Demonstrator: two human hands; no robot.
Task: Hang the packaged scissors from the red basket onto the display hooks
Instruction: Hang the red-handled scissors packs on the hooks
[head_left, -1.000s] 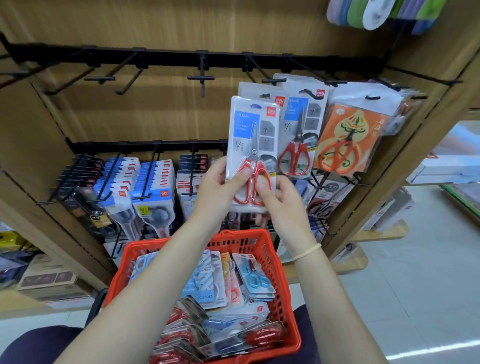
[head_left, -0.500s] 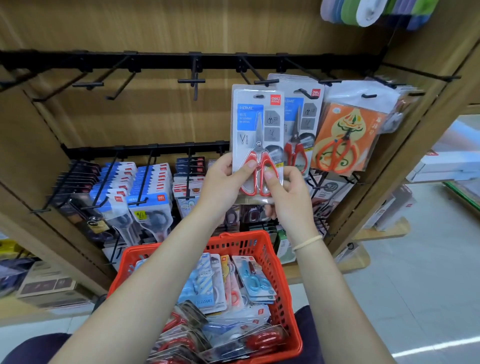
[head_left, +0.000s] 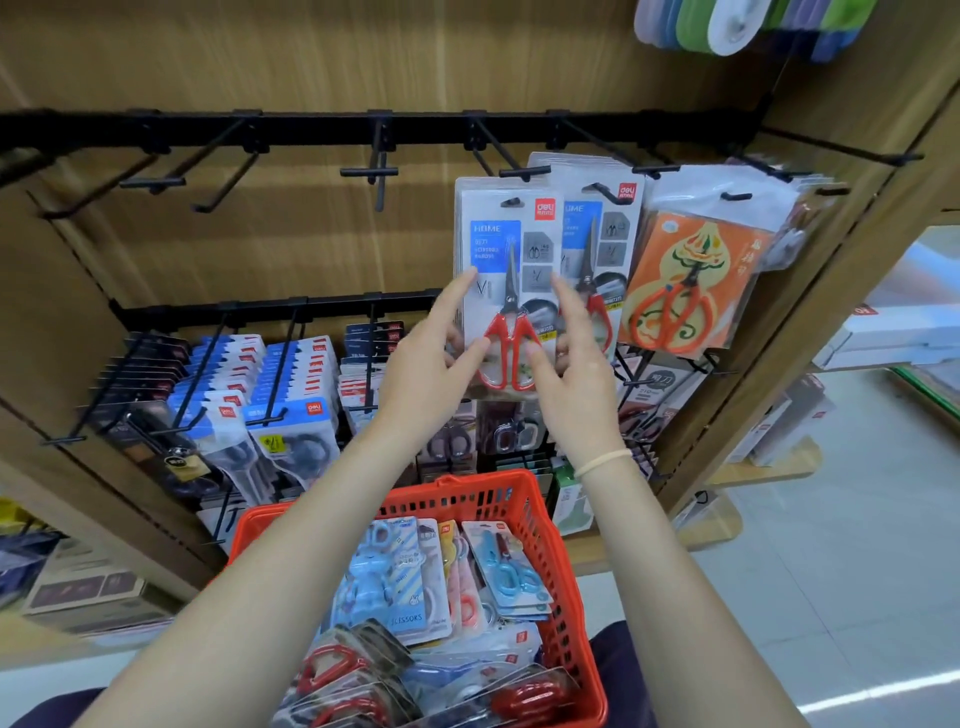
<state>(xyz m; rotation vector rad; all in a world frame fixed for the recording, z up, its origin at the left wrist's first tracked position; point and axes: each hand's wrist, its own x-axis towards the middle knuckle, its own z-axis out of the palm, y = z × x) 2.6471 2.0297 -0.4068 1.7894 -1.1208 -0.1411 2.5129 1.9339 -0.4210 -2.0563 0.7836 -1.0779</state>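
Change: half a second ago both hands pinched the red-handled scissors pack (head_left: 506, 291) by its lower edge; now it hangs from a display hook (head_left: 522, 171) on the top rail, fingers spread.
Left hand (head_left: 431, 369): fingers straight and apart, tips brushing the pack's left edge, gripping nothing.
Right hand (head_left: 571, 374): fingers likewise loose and spread at the pack's right edge.
Meaning: this pack looks hung; the next comes from the red basket (head_left: 566, 561) below the pack.
Writing: red "deli" badge and "HOME" on a blue panel; "SCISSORS" on a blue pack in the basket.
Neighbours: matching pack (head_left: 597, 244) just right of it, then an orange card (head_left: 691, 280).
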